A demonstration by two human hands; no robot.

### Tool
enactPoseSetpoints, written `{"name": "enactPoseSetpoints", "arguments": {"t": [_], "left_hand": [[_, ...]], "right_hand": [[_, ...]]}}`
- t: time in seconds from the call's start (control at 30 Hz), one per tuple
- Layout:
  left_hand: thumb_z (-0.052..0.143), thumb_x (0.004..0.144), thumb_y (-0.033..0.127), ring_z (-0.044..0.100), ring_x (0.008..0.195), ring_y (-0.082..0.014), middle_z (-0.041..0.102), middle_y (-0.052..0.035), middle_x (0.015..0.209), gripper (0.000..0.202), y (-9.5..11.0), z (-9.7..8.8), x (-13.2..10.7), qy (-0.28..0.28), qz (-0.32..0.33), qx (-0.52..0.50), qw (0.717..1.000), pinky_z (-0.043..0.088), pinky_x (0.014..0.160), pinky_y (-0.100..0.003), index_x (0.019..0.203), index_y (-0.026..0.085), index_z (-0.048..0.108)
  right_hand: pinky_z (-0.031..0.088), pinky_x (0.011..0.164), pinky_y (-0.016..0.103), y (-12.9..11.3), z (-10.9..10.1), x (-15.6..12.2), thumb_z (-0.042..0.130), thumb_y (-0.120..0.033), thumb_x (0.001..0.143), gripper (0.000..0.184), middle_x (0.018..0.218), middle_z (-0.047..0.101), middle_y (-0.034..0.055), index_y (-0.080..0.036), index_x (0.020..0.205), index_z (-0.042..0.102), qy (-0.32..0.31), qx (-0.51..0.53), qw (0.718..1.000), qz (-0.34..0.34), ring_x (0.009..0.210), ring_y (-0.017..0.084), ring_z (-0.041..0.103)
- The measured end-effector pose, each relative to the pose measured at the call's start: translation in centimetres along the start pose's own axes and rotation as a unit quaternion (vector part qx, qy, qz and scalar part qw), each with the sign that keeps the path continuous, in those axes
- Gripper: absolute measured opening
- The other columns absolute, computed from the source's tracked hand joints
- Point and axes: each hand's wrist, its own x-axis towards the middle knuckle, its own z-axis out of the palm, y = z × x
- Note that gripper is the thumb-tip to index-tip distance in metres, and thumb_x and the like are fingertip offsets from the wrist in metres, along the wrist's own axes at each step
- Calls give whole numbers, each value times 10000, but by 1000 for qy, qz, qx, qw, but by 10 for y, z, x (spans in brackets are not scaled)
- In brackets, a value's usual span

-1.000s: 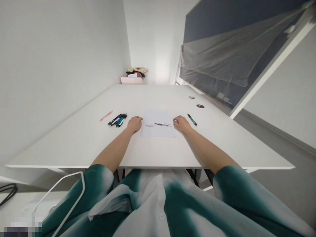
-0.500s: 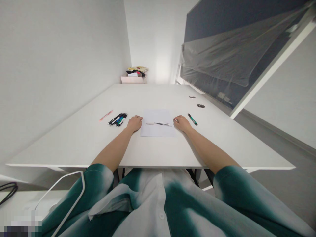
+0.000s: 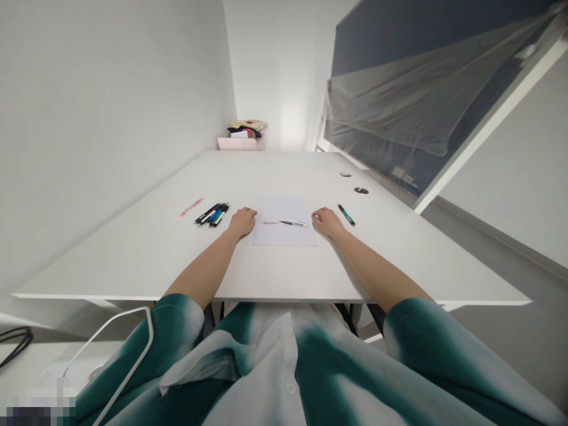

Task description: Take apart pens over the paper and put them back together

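Observation:
A sheet of white paper (image 3: 284,236) lies on the white table between my hands. On it are a slim white-and-black pen (image 3: 293,223) and, left of that, a small pale pinkish stick (image 3: 270,222). My left hand (image 3: 242,222) rests by the paper's left edge, fingers curled in, holding nothing that shows. At the right edge my right hand (image 3: 327,222) lies loosely closed, also with nothing visible in it. A bunch of several pens (image 3: 212,215), black, blue and green, lies left of my left hand. Just right of my right hand is a green-and-black pen (image 3: 346,215).
A pink pen (image 3: 190,208) lies farther left on the table (image 3: 275,272). Two round metal-rimmed fittings (image 3: 361,190) sit at the right side. A pink box (image 3: 239,143) of mixed items stands at the far end. A white cable (image 3: 148,331) crosses at lower left.

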Motion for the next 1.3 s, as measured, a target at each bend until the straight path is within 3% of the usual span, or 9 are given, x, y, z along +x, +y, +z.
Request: {"name": "enactPoseSetpoints", "arguments": {"t": [0.47, 0.63, 0.77, 1.0, 1.3], "left_hand": [[344, 949, 203, 541, 1227, -274, 566, -93, 1378, 431, 4, -3, -2, -13, -6, 20, 1000, 456, 1015, -406, 1281, 217, 619], [373, 959, 230, 550, 1216, -267, 593, -104, 1339, 395, 11, -4, -3, 5, 1, -1, 1000, 447, 1023, -395, 1269, 204, 616], [395, 958, 246, 555, 1199, -255, 610, -108, 1310, 374, 23, -6, -6, 30, 43, -18, 998, 429, 1044, -408, 1250, 186, 622], [455, 937, 277, 576, 1146, -245, 662, -85, 1219, 330, 44, -6, -13, 45, 130, -31, 990, 435, 1027, -405, 1182, 191, 660], [507, 902, 270, 582, 1133, -258, 674, -87, 1194, 307, 46, -3, -14, 32, 137, -10, 990, 453, 1001, -403, 1142, 184, 679]], "right_hand": [[414, 979, 315, -5, -7, -1, 469, -221, 920, 322, 1174, 667, 148, -151, 1103, 724, -43, -10, 999, 19, 1093, 247, 598], [422, 973, 328, -6, -8, -3, 473, -227, 920, 331, 1178, 664, 147, -147, 1131, 715, -26, 3, 1000, 11, 1095, 254, 594], [429, 963, 351, -11, -6, -4, 492, -228, 904, 329, 1183, 657, 146, -138, 1135, 709, -4, 9, 1000, 1, 1085, 264, 586], [429, 934, 386, -28, 0, -4, 532, -208, 867, 246, 1088, 669, 136, -148, 1016, 718, 41, 42, 994, -87, 1030, 265, 566], [432, 903, 391, -44, 5, -8, 575, -216, 844, 202, 1107, 666, 130, -164, 938, 746, 33, 37, 980, -191, 1038, 274, 559]]}}
